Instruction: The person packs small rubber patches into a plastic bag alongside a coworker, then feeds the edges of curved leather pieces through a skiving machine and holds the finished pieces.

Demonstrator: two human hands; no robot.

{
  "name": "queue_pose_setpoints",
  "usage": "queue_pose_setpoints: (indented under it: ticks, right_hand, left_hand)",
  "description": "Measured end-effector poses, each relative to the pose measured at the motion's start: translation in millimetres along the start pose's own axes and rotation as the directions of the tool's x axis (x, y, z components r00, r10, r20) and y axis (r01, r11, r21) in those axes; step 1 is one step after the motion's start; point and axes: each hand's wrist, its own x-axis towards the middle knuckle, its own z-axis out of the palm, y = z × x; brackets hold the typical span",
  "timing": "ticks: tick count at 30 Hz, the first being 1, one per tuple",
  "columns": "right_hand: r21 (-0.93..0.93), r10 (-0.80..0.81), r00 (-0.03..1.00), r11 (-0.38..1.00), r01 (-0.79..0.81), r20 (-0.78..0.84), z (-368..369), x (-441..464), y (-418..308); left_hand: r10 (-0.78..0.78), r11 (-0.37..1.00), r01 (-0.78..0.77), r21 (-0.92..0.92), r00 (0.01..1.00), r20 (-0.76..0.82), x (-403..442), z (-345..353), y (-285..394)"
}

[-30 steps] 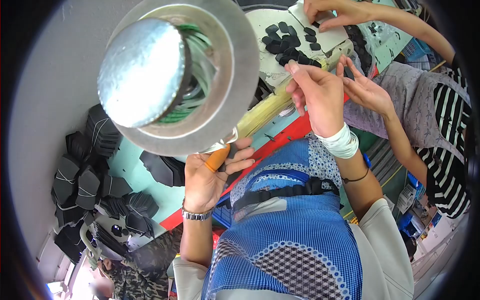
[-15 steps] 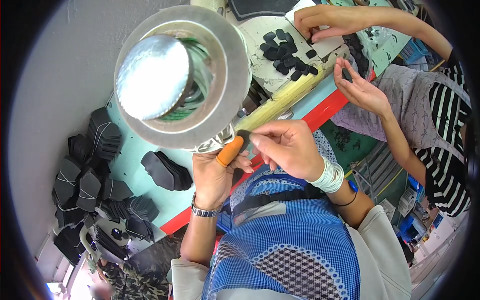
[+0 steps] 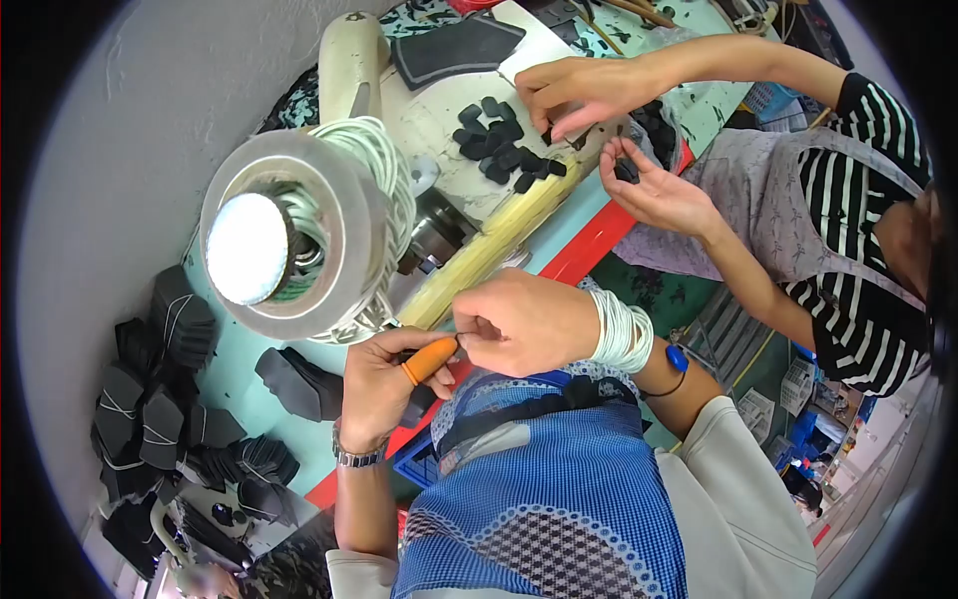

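My left hand [image 3: 384, 384], with an orange finger cover [image 3: 429, 360] on its thumb, is closed on a small dark piece that shows only as a thin edge. My right hand [image 3: 524, 324] has its fingers pinched against the same dark edge, at the left thumb's tip; white bands [image 3: 623, 332] circle its wrist. Just above my left hand hangs a round metal spool [image 3: 299, 240] wound with pale thread. Beyond both hands, small black pieces [image 3: 504, 152] lie on a whitish machine bed [image 3: 429, 125] with a yellow-taped edge [image 3: 489, 245].
At the right, a co-worker's hands [image 3: 589, 92] hold and touch small black pieces. Bundles of black pads [image 3: 165, 414] fill the lower left, and a loose stack [image 3: 296, 384] lies on the green table [image 3: 239, 359] with a red edge [image 3: 589, 245]. Another person's camouflage clothing [image 3: 294, 564] shows below.
My right hand has come down from the black pieces to my left hand. The view has shifted, showing more of the machine. The co-worker's upper hand has moved along the machine bed.
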Motion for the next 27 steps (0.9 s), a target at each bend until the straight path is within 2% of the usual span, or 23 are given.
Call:
queue_pose_setpoints:
  ticks: [3,4,6,9,12,15,17,19,23,24,27]
  right_hand:
    - [-0.053,-0.086,0.995,0.995,0.084,-0.051,-7,6,5]
    - [-0.006,-0.066,0.993,0.998,0.066,-0.101,-6,6,6]
    - [0.088,-0.019,0.981,0.995,0.036,-0.195,1,6,7]
    - [0.443,0.063,0.947,0.892,0.089,-0.316,27,4,20]
    - [0.583,0.269,0.948,0.803,-0.123,-0.17,33,-5,17]
    - [0.738,0.345,0.918,0.668,-0.093,-0.196,43,-3,12]
    - [0.687,0.347,0.913,0.718,-0.113,-0.213,41,6,6]
    - [0.658,0.355,0.906,0.743,-0.122,-0.233,45,18,11]
    - [0.346,0.306,0.84,0.926,-0.154,-0.447,48,43,20]
    - [0.331,0.345,0.834,0.92,-0.21,-0.43,43,44,15]
    - [0.203,0.168,0.715,0.978,-0.038,-0.678,57,44,34]
  left_hand:
    - [-0.064,0.996,0.06,-0.068,0.996,-0.066,5,3,8]
    - [-0.097,0.99,0.096,-0.107,0.995,-0.01,8,-4,7]
    - [-0.078,0.982,0.076,-0.171,0.997,-0.007,11,-6,6]
    - [-0.001,0.952,-0.009,-0.306,1.0,-0.031,14,-7,-10]
    - [0.045,0.895,-0.085,-0.438,0.994,-0.101,14,1,-18]
    - [0.042,0.874,-0.116,-0.472,0.986,-0.164,12,10,-21]
    - [0.04,0.886,-0.137,-0.443,0.974,-0.221,11,12,-16]
    - [0.096,0.897,-0.161,-0.411,0.98,-0.176,6,-4,-17]
    - [0.101,0.909,-0.133,-0.394,0.99,-0.102,-8,-22,-10]
    - [0.098,0.922,-0.128,-0.365,0.99,-0.098,-10,-25,-10]
    - [0.104,0.948,-0.121,-0.295,0.992,-0.073,-13,-30,-15]
